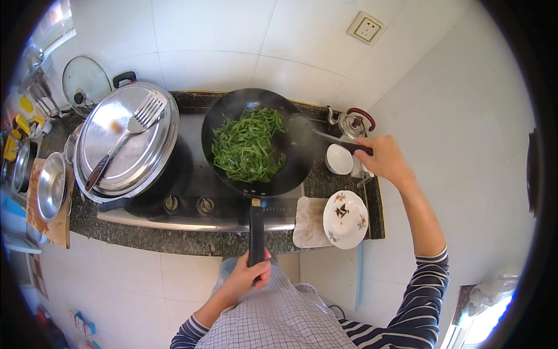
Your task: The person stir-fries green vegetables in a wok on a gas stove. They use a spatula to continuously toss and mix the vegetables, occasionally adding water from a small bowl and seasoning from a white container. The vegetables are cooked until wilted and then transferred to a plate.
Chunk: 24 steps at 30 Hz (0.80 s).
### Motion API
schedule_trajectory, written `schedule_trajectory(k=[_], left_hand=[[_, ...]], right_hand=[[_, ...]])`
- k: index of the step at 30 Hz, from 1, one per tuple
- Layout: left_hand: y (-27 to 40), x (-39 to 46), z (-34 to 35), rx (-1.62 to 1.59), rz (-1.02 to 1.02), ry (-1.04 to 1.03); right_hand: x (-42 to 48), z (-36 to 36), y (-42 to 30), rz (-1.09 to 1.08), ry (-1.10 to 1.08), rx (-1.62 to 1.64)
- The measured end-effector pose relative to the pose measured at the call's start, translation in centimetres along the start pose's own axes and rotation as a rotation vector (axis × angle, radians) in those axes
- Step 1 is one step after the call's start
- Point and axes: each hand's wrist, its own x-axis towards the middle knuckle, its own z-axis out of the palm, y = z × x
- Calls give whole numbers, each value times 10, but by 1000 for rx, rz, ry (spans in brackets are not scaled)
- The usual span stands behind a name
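My left hand grips the black handle of a dark wok standing on the gas stove. Chopped green leafy vegetables lie heaped in the wok's left and middle part. Around the handle of a metal cooking utensil my right hand is closed, at the wok's right side. The utensil's head is over the wok's inner right wall, blurred by steam, so its shape is unclear. Just below that handle sits a white bowl.
A large lidded steel pot fills the stove's left, with a slotted turner across its lid. A kettle stands behind the bowl. At front right, a floral plate holds dark bits, partly over a cloth. Far left, a metal basin rests on a cutting board.
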Motion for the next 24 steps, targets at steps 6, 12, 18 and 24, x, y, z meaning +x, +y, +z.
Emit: schedule_trajectory(k=[6,12,18,24], left_hand=[[0,1,-2,29,-20,8],[7,-4,6,26,-69,43],[1,-2,2,-53,-15,47],[-5,4,0,-84,54,-9]], right_hand=[[81,7,27,-38,-119,-41],[125,14,-25,-466,-60,81],[71,5,-50,-828,-22,-146],[34,-29,-40,-640,35,-296]])
